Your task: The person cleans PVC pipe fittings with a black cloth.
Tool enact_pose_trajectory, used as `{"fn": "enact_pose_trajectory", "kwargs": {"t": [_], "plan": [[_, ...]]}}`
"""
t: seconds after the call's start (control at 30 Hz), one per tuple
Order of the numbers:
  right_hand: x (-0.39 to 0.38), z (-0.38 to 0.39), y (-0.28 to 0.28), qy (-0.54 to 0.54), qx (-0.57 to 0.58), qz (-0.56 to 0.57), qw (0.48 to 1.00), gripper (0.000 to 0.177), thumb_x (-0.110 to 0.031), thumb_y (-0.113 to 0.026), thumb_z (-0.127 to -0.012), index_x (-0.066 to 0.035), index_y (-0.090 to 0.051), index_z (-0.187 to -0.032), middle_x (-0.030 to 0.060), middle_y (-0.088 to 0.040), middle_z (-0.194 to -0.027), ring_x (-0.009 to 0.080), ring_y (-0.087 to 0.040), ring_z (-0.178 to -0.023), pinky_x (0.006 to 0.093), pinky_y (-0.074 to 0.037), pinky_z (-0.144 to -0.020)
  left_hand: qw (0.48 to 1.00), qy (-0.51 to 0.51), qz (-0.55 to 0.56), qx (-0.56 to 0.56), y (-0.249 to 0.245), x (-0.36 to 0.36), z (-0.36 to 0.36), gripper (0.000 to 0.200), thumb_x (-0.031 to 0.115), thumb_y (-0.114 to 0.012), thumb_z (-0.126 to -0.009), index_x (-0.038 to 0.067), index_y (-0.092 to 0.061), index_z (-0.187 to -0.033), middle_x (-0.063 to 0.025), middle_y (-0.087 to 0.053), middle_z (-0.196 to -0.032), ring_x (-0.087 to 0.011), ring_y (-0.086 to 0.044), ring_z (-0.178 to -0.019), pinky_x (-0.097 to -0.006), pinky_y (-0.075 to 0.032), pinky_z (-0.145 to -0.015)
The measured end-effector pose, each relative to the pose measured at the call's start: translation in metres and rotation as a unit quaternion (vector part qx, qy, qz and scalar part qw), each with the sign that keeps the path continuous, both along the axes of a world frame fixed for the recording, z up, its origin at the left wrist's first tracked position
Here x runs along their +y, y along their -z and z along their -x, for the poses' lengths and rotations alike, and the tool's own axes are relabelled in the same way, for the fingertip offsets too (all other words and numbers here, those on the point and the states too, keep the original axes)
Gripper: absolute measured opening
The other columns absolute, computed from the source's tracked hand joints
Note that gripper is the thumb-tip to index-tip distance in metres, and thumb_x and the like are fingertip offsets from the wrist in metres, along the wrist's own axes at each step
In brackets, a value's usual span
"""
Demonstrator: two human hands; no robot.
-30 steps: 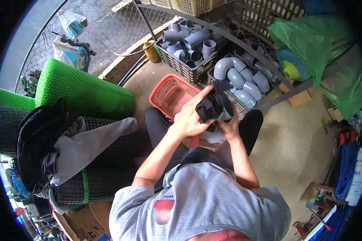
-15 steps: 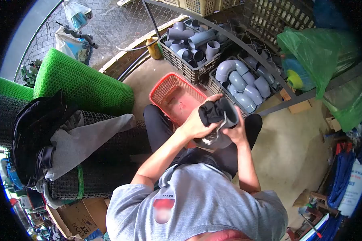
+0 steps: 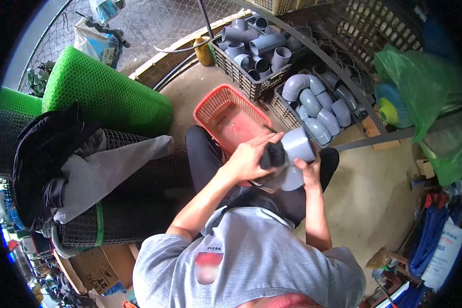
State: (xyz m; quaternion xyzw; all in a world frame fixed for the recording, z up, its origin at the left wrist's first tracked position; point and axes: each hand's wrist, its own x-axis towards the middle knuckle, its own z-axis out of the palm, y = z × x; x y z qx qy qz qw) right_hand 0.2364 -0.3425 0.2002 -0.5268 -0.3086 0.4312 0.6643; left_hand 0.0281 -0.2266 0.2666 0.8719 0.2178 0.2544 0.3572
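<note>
A grey plastic pipe fitting [image 3: 297, 145] is held over my lap, one wide socket toward the upper right. My right hand [image 3: 310, 173] grips its right side, with the thumb across the grey surface. Closed around a bunched black cloth [image 3: 273, 155], my left hand [image 3: 250, 160] presses against the fitting's left side. The fitting's lower part is partly hidden by my hands and blurred. Just beyond my hands, a red plastic basket [image 3: 231, 123] sits on the floor between my knees, with small dark bits at its bottom.
Black crates of grey pipe fittings [image 3: 259, 54] and grey elbows [image 3: 309, 102] stand ahead to the right. A yellow bottle [image 3: 204, 51] is beside them. Green mesh rolls [image 3: 105, 97] and a grey-and-black garment [image 3: 105, 177] lie left. A metal bar [image 3: 395, 134] crosses on the right.
The fitting has turned in my hands, so its socket's outer wall now shows instead of the opening. The black cloth has shifted down along its left side.
</note>
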Motion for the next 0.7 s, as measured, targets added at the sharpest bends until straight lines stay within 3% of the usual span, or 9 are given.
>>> {"fn": "enact_pose_trajectory", "kwargs": {"t": [0.07,0.17,0.23,0.27,0.37,0.4,0.5,0.63,0.7], "plan": [[0.002,0.005,0.004,-0.053,-0.061,-0.017,0.997,0.081,-0.031,-0.088,-0.07,-0.001,-0.053,-0.138,0.0087,-0.062,-0.124,0.0198,-0.061,-0.111,0.0369,-0.048,-0.1,0.999,-0.007,0.002,-0.044,-0.005,-0.008,-0.013,0.088,0.032,-0.079,-0.076,0.001,-0.043,-0.15,-0.0274,-0.06,-0.134,-0.0449,-0.061,-0.121,-0.0471,-0.05,-0.106],[0.001,0.019,0.009,0.001,0.04,-0.031,0.999,0.086,-0.032,-0.091,-0.069,-0.001,-0.052,-0.139,0.0092,-0.062,-0.126,0.0203,-0.061,-0.113,0.0365,-0.048,-0.1,0.998,-0.01,0.015,-0.053,-0.003,0.003,-0.016,0.084,0.032,-0.079,-0.076,0.003,-0.047,-0.148,-0.0243,-0.061,-0.135,-0.0428,-0.062,-0.12,-0.046,-0.051,-0.103],[-0.002,0.016,0.013,0.031,0.042,-0.027,0.998,0.088,-0.033,-0.092,-0.069,0.0,-0.051,-0.139,0.0102,-0.062,-0.126,0.0208,-0.061,-0.113,0.0368,-0.048,-0.1,0.997,0.004,0.078,0.008,-0.001,0.013,-0.012,0.074,0.036,-0.076,-0.08,0.008,-0.053,-0.144,-0.0216,-0.066,-0.126,-0.0397,-0.066,-0.113,-0.0458,-0.054,-0.097],[-0.005,0.009,0.024,0.043,0.048,-0.022,0.998,0.089,-0.034,-0.092,-0.069,0.001,-0.051,-0.139,0.0107,-0.062,-0.126,0.0212,-0.061,-0.114,0.0372,-0.049,-0.1,0.99,-0.027,0.115,0.082,-0.001,0.016,-0.006,0.059,0.042,-0.072,-0.084,0.011,-0.063,-0.133,-0.0205,-0.071,-0.11,-0.0376,-0.07,-0.104,-0.0461,-0.055,-0.09],[-0.006,-0.003,0.032,0.056,0.072,-0.028,0.995,0.087,-0.041,-0.089,-0.074,0.001,-0.05,-0.139,0.0117,-0.063,-0.125,0.0231,-0.062,-0.113,0.0389,-0.05,-0.098,0.986,-0.023,0.159,0.041,0.037,0.038,0.015,0.043,0.043,-0.068,-0.089,0.008,-0.069,-0.114,-0.0211,-0.071,-0.091,-0.0369,-0.071,-0.089,-0.0439,-0.056,-0.08],[-0.005,-0.003,0.027,0.059,0.079,-0.035,0.995,0.087,-0.043,-0.088,-0.075,0.001,-0.05,-0.14,0.0118,-0.063,-0.124,0.0233,-0.062,-0.113,0.0391,-0.05,-0.098,0.972,-0.035,0.228,0.044,0.023,0.037,0.02,0.038,0.036,-0.067,-0.091,0.005,-0.068,-0.113,-0.0167,-0.071,-0.09,-0.0296,-0.07,-0.085,-0.04,-0.055,-0.08],[0.001,0.006,0.017,0.082,0.104,-0.052,0.99,0.077,-0.041,-0.083,-0.082,0.001,-0.052,-0.138,0.0123,-0.063,-0.125,0.0239,-0.062,-0.114,0.0405,-0.051,-0.099,0.91,-0.124,0.355,-0.173,0.069,0.036,0.021,0.023,0.016,-0.061,-0.098,-0.002,-0.066,-0.112,-0.0055,-0.068,-0.102,-0.0152,-0.062,-0.094,-0.0318,-0.051,-0.087],[0.022,0.04,0.001,0.227,0.206,0.011,0.952,0.059,-0.036,-0.072,-0.095,0.003,-0.054,-0.135,0.0132,-0.062,-0.127,0.024,-0.063,-0.112,0.0401,-0.054,-0.096,0.831,-0.265,0.426,-0.241,0.078,-0.002,0.001,0.023,0.015,-0.056,-0.103,-0.001,-0.063,-0.118,-0.0059,-0.064,-0.112,-0.0154,-0.058,-0.109,-0.0311,-0.046,-0.098],[0.026,0.045,-0.001,0.229,0.203,0.027,0.952,0.062,-0.038,-0.071,-0.096,0.003,-0.051,-0.138,0.0131,-0.059,-0.132,0.0239,-0.061,-0.116,0.0394,-0.054,-0.097,0.875,-0.295,0.314,-0.222,0.084,-0.01,-0.003,0.024,0.017,-0.056,-0.104,0.0,-0.063,-0.118,-0.0097,-0.064,-0.113,-0.0211,-0.059,-0.11,-0.0323,-0.045,-0.1]]}}
